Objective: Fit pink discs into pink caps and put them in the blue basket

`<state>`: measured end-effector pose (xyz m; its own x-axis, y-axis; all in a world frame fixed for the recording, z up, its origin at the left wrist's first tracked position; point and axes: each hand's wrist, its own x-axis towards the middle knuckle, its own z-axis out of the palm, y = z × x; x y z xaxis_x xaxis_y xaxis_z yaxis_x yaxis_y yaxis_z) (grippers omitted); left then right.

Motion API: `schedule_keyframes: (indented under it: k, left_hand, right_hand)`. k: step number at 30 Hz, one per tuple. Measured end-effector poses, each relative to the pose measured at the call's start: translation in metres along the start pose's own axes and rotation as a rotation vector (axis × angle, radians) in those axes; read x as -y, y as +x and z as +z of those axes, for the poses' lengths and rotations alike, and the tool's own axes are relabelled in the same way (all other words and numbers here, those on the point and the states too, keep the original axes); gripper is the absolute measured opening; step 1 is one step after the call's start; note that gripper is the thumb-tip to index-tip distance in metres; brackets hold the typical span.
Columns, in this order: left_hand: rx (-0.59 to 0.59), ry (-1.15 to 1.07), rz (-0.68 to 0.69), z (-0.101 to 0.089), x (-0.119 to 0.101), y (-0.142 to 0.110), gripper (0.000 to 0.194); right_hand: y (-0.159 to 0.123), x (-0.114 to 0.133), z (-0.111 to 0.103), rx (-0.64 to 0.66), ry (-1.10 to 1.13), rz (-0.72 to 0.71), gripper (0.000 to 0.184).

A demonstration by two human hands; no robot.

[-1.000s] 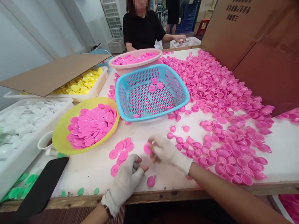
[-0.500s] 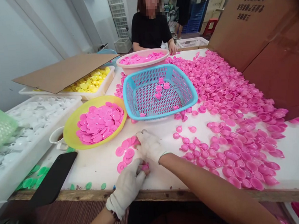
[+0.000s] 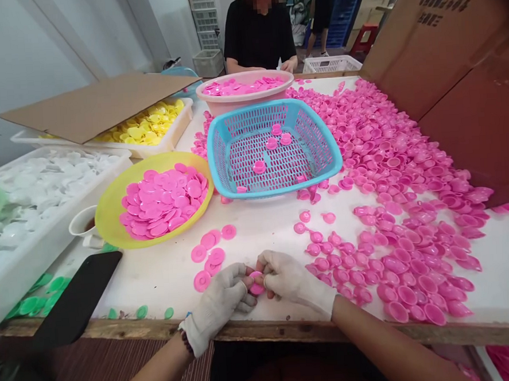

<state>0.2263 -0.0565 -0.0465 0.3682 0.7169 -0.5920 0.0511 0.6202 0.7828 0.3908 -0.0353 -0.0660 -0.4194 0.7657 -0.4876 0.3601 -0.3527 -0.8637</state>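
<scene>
Both my hands wear white gloves and meet near the table's front edge. My left hand (image 3: 220, 300) and my right hand (image 3: 292, 280) pinch one small pink plastic piece (image 3: 255, 283) between their fingertips. A few flat pink discs (image 3: 210, 255) lie just left of my hands. A wide heap of pink cups (image 3: 389, 217) covers the table to the right. Behind my hands stands a blue basket (image 3: 321, 152) with a few pink pieces inside, and a yellow bowl (image 3: 109, 211) full of pink discs sits at the left.
A pink basin (image 3: 227, 103) of discs stands behind the basket, with a person in black seated beyond it. White trays of yellow parts (image 3: 147, 125) and white parts (image 3: 42, 186) line the left. A black phone (image 3: 78, 299) and a cup (image 3: 82, 224) sit front left. A cardboard box (image 3: 457, 57) rises at right.
My right hand tossed a pink piece into the blue basket, reached to the loose discs, then came back. My left hand picked up a pink piece from the table. Both hands now pinch it together.
</scene>
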Motion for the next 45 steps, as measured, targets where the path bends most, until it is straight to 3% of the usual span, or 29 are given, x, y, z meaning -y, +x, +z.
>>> schedule_keyframes:
  k: [6, 14, 21, 26, 30, 32, 34, 36, 38, 41, 42, 45]
  left_hand:
    - [-0.048, 0.112, -0.029, -0.003, 0.006, 0.009, 0.036]
    - [-0.133, 0.186, -0.066, 0.002, -0.001, 0.011, 0.030]
    - [0.002, 0.284, 0.029, -0.006, 0.005, 0.010, 0.020]
    - [-0.113, 0.457, 0.085, 0.000, 0.005, 0.008, 0.012]
    - [0.013, 0.393, 0.094, -0.003, -0.001, 0.006, 0.018]
    - [-0.021, 0.369, 0.119, -0.009, -0.004, 0.007, 0.022]
    - [-0.209, 0.456, 0.225, -0.012, -0.005, 0.011, 0.024]
    - [-0.356, 0.648, 0.429, -0.007, -0.008, 0.018, 0.021]
    - [-0.346, 0.883, 0.675, 0.009, -0.012, 0.032, 0.021]
    - [-0.151, 1.226, 0.924, 0.043, -0.020, 0.065, 0.037]
    - [-0.099, 1.343, 0.925, 0.054, -0.022, 0.076, 0.039]
    - [-0.154, 1.466, 0.831, 0.068, -0.023, 0.094, 0.035]
  right_hand:
    - [0.001, 0.001, 0.004, 0.121, 0.191, 0.161, 0.014]
    - [-0.001, -0.006, 0.008, 0.104, 0.190, 0.107, 0.005]
    - [0.005, -0.001, 0.004, 0.174, 0.222, 0.160, 0.001]
    - [0.007, 0.006, 0.006, 0.153, 0.132, 0.202, 0.003]
    - [0.005, 0.009, 0.007, 0.128, 0.094, 0.158, 0.004]
    - [0.002, 0.014, -0.002, 0.049, 0.091, 0.071, 0.003]
    - [-0.003, 0.024, -0.018, -0.135, 0.210, -0.127, 0.006]
    - [-0.008, 0.039, -0.038, -0.358, 0.461, -0.398, 0.017]
    - [-0.010, 0.052, -0.054, -0.449, 0.600, -0.550, 0.030]
    - [-0.005, 0.063, -0.062, -0.502, 0.546, -0.533, 0.033]
    - [-0.001, 0.063, -0.059, -0.501, 0.484, -0.509, 0.030]
    - [0.015, 0.057, -0.047, -0.429, 0.230, -0.460, 0.018]
